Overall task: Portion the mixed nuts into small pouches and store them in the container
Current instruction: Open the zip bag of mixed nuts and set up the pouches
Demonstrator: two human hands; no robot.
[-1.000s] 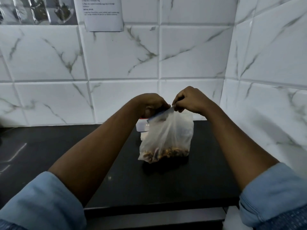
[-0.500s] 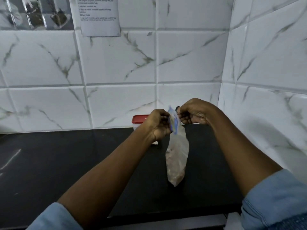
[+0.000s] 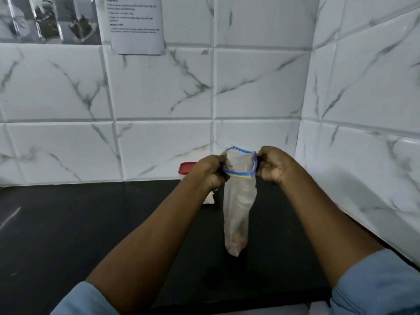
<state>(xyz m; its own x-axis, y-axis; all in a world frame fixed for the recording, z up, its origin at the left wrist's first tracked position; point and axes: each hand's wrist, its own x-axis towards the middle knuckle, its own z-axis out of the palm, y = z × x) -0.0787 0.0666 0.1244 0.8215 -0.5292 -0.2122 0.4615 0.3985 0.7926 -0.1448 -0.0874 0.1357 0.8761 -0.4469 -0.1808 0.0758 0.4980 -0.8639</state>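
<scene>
A clear zip bag [image 3: 237,210] with a blue and yellow zip rim hangs above the black counter, with mixed nuts gathered at its bottom. My left hand [image 3: 210,172] pinches the left side of the rim and my right hand [image 3: 273,164] pinches the right side. The mouth of the bag is pulled apart into a wide opening between them. A container with a red lid [image 3: 186,168] stands against the back wall, mostly hidden behind my left hand.
The black counter [image 3: 91,223] runs left from the bag and ends at a front edge near my sleeves. Marble-look tile walls meet in a corner at the right. A printed sheet [image 3: 136,23] hangs on the wall. Something white [image 3: 210,198] lies under my left wrist.
The bag was lifted off the counter and now hangs from both hands. Its zip rim, closed one second ago, has been pulled apart into a wide open mouth.
</scene>
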